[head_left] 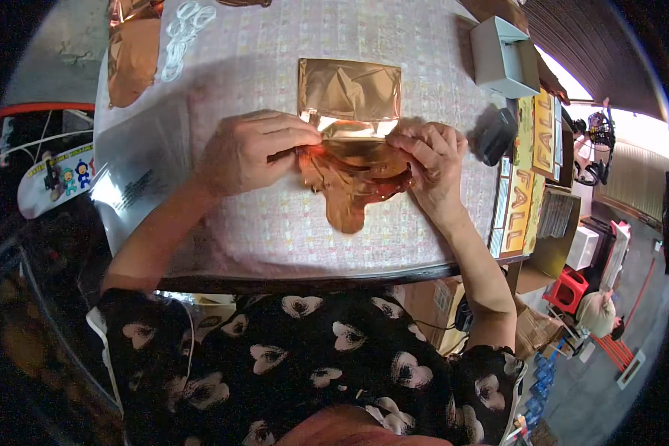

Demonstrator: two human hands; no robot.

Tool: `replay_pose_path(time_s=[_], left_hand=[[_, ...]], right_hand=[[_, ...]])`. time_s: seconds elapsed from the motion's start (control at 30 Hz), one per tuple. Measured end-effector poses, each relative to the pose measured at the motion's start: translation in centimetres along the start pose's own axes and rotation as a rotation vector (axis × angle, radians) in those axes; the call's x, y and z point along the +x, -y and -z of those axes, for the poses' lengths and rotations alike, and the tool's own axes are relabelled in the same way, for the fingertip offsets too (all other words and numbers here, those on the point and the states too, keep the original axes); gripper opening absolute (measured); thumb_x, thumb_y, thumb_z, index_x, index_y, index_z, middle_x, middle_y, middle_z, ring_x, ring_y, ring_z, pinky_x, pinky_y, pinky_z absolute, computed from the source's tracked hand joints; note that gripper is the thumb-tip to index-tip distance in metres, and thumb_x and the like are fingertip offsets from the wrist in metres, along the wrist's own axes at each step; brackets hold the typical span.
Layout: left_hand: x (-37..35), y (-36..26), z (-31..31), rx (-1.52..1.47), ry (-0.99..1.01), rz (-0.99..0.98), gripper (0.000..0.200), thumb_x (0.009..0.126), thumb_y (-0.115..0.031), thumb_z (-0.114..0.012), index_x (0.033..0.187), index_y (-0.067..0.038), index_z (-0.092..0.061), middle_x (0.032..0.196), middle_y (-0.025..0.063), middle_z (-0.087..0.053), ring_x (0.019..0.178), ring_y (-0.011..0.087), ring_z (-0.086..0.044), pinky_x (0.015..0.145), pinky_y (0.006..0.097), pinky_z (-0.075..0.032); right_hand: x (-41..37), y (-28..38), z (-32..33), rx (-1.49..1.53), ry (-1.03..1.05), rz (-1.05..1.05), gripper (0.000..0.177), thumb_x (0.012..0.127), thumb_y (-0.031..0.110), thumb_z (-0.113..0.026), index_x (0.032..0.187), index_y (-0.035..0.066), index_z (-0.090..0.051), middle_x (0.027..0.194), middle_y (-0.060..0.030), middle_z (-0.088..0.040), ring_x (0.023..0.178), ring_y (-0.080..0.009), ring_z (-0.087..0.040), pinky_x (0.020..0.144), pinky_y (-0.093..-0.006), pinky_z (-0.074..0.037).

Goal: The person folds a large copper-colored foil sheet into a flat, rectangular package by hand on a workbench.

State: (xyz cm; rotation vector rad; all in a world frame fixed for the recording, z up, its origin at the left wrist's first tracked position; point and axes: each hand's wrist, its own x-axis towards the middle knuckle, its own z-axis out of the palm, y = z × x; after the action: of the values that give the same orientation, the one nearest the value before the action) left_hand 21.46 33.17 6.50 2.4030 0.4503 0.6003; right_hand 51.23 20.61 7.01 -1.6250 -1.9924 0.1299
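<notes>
Both hands pinch a crumpled copper foil shape (353, 182) over the desk (290, 223).

The left hand (256, 152) and right hand (431, 156) each keep a closed grip on the foil shape's top edge, and it spreads between them with its lower lobe pointing at the near desk edge. Just beyond the grips lies a flat foil sheet (349, 88), its near edge meeting the shape. Right of the right grip sits a black object (496, 135), with a grey box (503, 58) farther back and FALL banners (525, 197) along the desk's right edge. Left of the left grip a clear plastic sheet (137, 167) reaches the desk's side. Bare cloth runs from the grips to the near edge.
</notes>
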Motion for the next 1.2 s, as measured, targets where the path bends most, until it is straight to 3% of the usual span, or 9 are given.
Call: replay_pose_path(time_s=[0.07, 0.2, 0.4, 0.6, 0.83, 1.0, 1.2], left_hand=[[0.2, -0.9, -0.1, 0.054, -0.097, 0.094, 0.032, 0.078, -0.005, -0.077, 0.109, -0.012, -0.074, 0.113, 0.0051, -0.076, 0.099, 0.0230, -0.074, 0.083, 0.0343, -0.061], [0.5, -1.3, -0.1, 0.062, -0.169, 0.113, 0.033, 0.078, -0.007, -0.078, 0.109, -0.012, -0.072, 0.115, 0.0035, -0.074, 0.099, 0.0223, -0.074, 0.083, 0.0341, -0.062], [0.5, -1.4, -0.2, 0.058, -0.135, 0.130, 0.020, 0.079, -0.002, -0.075, 0.097, -0.009, -0.073, 0.112, 0.0003, -0.073, 0.098, 0.0211, -0.073, 0.082, 0.0332, -0.062], [0.2, -1.3, -0.6, 0.021, -0.135, 0.155, 0.016, 0.081, -0.003, -0.077, 0.096, -0.006, -0.075, 0.112, 0.0018, -0.072, 0.098, 0.0204, -0.073, 0.081, 0.0327, -0.060], [0.9, -1.9, -0.3, -0.013, -0.149, 0.277, 0.016, 0.089, -0.013, -0.077, 0.096, 0.000, -0.075, 0.111, 0.0075, -0.071, 0.092, 0.0258, -0.072, 0.080, 0.0360, -0.058], [1.3, -2.3, -0.3, 0.019, -0.169, 0.276, 0.023, 0.091, -0.020, -0.077, 0.097, 0.002, -0.074, 0.110, 0.0106, -0.070, 0.092, 0.0296, -0.072, 0.080, 0.0385, -0.057], [1.8, -2.7, -0.8, -0.023, -0.144, 0.444, 0.025, 0.093, -0.022, -0.075, 0.094, 0.003, -0.075, 0.104, 0.0135, -0.069, 0.086, 0.0314, -0.070, 0.079, 0.0412, -0.056]], right_hand=[[0.1, -0.1, 0.1, 0.010, 0.014, -0.004, 0.024, 0.082, 0.009, -0.076, 0.105, 0.017, -0.078, 0.110, 0.0019, -0.072, 0.108, -0.0223, -0.060, 0.101, -0.0409, -0.034], [0.0, -0.1, 0.1, 0.016, 0.025, -0.035, 0.021, 0.085, 0.009, -0.076, 0.104, 0.017, -0.077, 0.110, 0.0026, -0.072, 0.108, -0.0220, -0.060, 0.101, -0.0401, -0.033], [0.2, 0.1, 0.4, 0.022, 0.041, -0.062, 0.018, 0.087, 0.009, -0.075, 0.103, 0.017, -0.076, 0.110, 0.0031, -0.072, 0.109, -0.0221, -0.060, 0.101, -0.0404, -0.033], [0.0, -0.6, 0.4, 0.065, 0.056, -0.057, 0.018, 0.087, 0.017, -0.077, 0.104, 0.014, -0.076, 0.114, -0.0033, -0.071, 0.109, -0.0252, -0.057, 0.102, -0.0415, -0.032], [0.5, 0.6, 0.3, 0.139, 0.060, -0.218, 0.017, 0.081, 0.018, -0.081, 0.094, 0.009, -0.076, 0.118, -0.0023, -0.065, 0.112, -0.0254, -0.051, 0.103, -0.0416, -0.028], [0.9, 1.6, 0.0, 0.141, 0.044, -0.315, 0.014, 0.091, 0.017, -0.077, 0.099, 0.006, -0.078, 0.123, -0.0038, -0.065, 0.114, -0.0252, -0.050, 0.108, -0.0409, -0.027], [0.5, 1.7, -0.5, 0.104, -0.025, -0.273, 0.014, 0.091, 0.016, -0.077, 0.092, 0.003, -0.076, 0.131, -0.0074, -0.063, 0.118, -0.0272, -0.051, 0.110, -0.0433, -0.027]])
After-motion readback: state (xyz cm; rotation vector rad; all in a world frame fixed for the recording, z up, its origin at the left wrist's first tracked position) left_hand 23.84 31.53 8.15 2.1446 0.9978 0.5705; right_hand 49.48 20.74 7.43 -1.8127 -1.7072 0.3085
